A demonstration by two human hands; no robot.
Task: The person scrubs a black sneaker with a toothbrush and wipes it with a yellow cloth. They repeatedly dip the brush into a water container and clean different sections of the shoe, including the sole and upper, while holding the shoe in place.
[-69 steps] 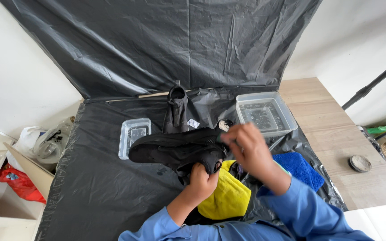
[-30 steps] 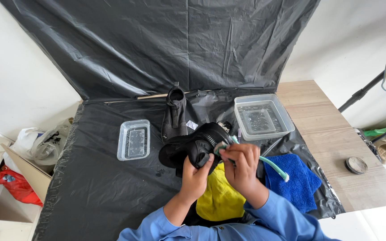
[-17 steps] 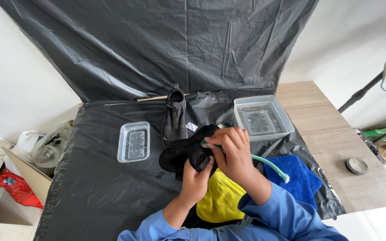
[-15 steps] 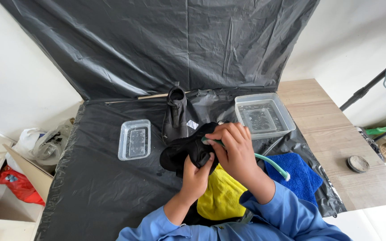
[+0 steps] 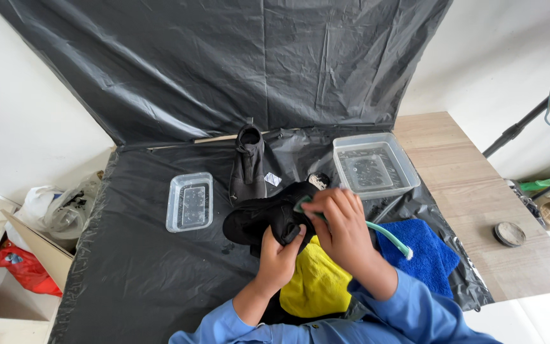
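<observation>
Black shoe [image 5: 259, 220] sits gripped in the left hand [image 5: 279, 258], fingers curled closed around its heel end. Just right, touching the shoe's top, the right hand [image 5: 345, 229] pinches a green-handled brush [image 5: 386, 234], its handle trailing rightward.

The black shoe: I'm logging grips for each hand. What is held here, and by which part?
The left hand grips the black shoe from below, near its end. The right hand holds a green-handled brush near its head, against the shoe.

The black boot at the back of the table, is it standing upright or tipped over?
Upright: the black boot stands on its sole on the black plastic sheet, its opening facing up.
</observation>
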